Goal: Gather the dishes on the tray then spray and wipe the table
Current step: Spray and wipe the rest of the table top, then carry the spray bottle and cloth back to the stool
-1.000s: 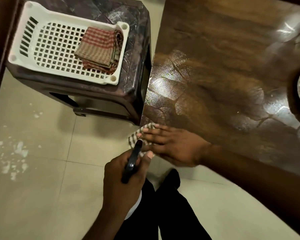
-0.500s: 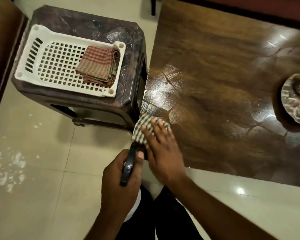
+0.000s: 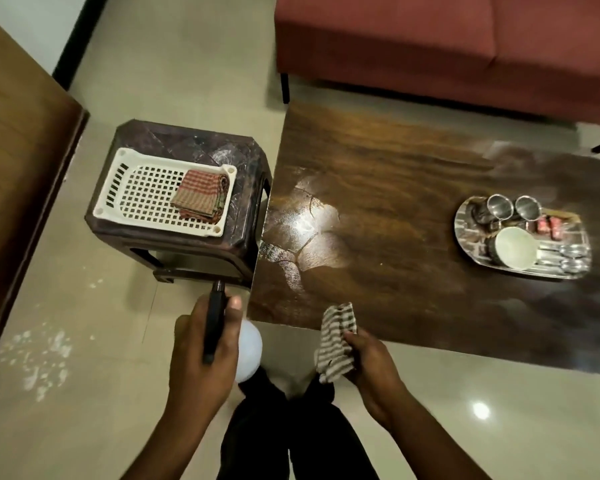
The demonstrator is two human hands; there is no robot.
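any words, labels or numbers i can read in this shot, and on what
None can be read.
Red packets on the steel tray: any print is too small and blurred.
Spray bottle in the left hand: no label shows.
Striped cloth in the right hand, and the folded cloths in the white basket: woven patterns only, no text.

Tray (image 3: 465, 233) of dishes on table (image 3: 395, 202) at right, stool (image 3: 187, 140) with basket (image 3: 118, 174) just left, sofa (image 3: 430, 46) behind.
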